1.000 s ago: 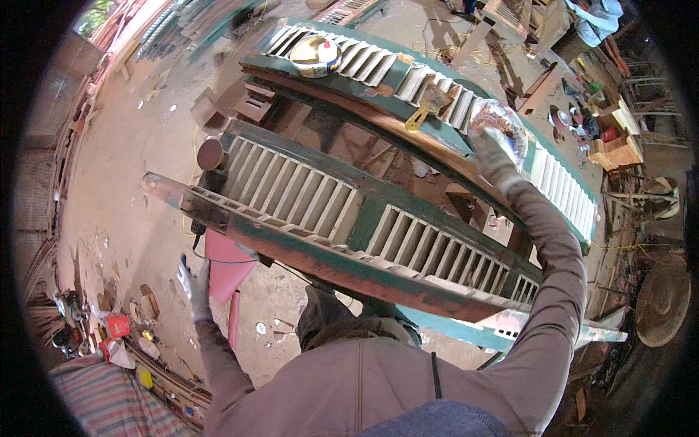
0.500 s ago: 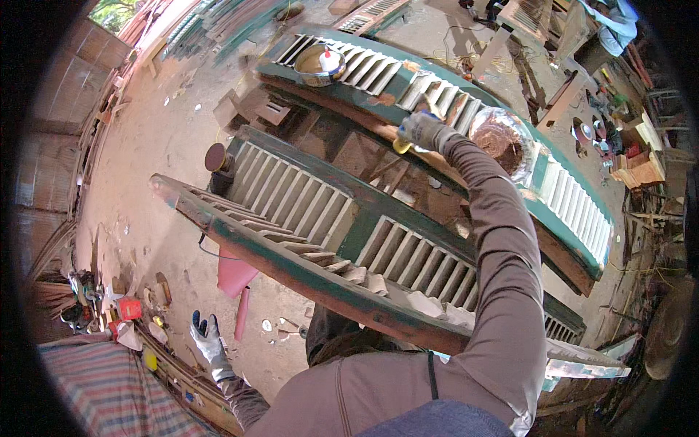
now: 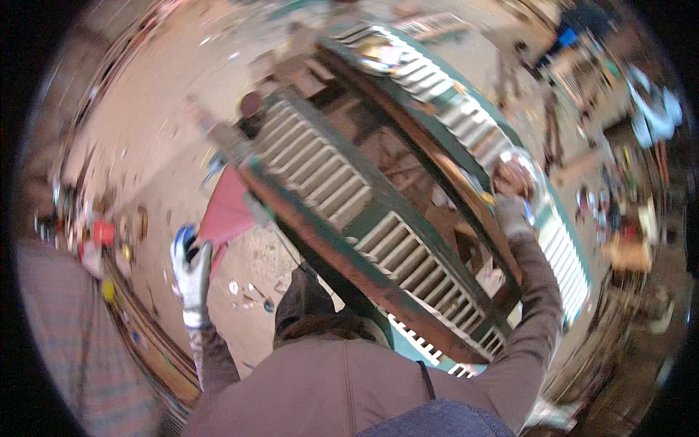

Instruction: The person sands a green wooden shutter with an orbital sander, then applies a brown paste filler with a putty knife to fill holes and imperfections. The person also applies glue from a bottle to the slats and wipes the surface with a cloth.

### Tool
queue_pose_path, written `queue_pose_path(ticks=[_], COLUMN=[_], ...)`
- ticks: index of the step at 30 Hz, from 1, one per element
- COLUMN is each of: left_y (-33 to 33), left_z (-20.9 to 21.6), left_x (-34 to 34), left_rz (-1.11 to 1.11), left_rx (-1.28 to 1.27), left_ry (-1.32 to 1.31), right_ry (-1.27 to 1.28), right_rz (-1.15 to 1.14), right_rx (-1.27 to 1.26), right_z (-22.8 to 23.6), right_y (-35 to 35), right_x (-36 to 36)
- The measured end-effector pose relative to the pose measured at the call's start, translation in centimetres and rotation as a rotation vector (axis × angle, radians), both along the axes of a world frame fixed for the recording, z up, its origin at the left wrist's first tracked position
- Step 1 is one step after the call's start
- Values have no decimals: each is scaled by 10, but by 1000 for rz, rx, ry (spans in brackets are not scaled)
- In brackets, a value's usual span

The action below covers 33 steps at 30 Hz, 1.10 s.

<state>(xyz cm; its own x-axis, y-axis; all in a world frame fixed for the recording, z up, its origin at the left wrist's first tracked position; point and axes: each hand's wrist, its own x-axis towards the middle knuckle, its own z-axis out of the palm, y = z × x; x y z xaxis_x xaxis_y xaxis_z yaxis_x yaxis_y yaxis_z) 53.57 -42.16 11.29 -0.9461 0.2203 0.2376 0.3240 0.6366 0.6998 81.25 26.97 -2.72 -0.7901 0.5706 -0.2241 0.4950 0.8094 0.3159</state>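
Observation:
My right hand (image 3: pixel 514 216), in a pale glove, is at the near rim of a bowl (image 3: pixel 512 175) with a shiny lining and brown contents. Its fingers look closed on a yellow-ended tool (image 3: pixel 486 197), blurred and mostly hidden. The bowl rests on the far green louvred shutter (image 3: pixel 429 76). My left hand (image 3: pixel 192 268), in a white glove with blue fingertips, hangs open at the left beside a red sheet (image 3: pixel 230 207), fingers apart. Before me lies a louvred shutter (image 3: pixel 364 189) with a dark green frame; along its near side runs a worn green-brown frame piece (image 3: pixel 306 229).
A can (image 3: pixel 378 54) stands at the far shutter's left end. A round brown-topped container (image 3: pixel 251 105) is by the middle shutter's corner. At the upper right is another person in light blue (image 3: pixel 652 109). Clutter including a red box (image 3: pixel 103 233) lies left; striped cloth (image 3: pixel 65 328) hangs lower left.
My right hand has moved right and nearer, from over the far shutter's slats to the bowl. My left hand has risen beside the red sheet. The whole view has turned and blurred.

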Motion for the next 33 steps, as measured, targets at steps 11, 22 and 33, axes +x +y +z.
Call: queue_pose_path(ticks=[11,22,33], left_y=[65,18,-157], left_z=[96,54,18], left_x=[30,-53,-125], left_rz=[-352,-1095,-908], left_rx=[718,1212,1121], left_ry=[-277,-455,-988], right_ry=[229,185,446], right_rz=[414,1185,666], right_rx=[186,318,352], right_z=[271,367,354], right_y=[-192,-481,-600], right_x=[-32,-111,-177])
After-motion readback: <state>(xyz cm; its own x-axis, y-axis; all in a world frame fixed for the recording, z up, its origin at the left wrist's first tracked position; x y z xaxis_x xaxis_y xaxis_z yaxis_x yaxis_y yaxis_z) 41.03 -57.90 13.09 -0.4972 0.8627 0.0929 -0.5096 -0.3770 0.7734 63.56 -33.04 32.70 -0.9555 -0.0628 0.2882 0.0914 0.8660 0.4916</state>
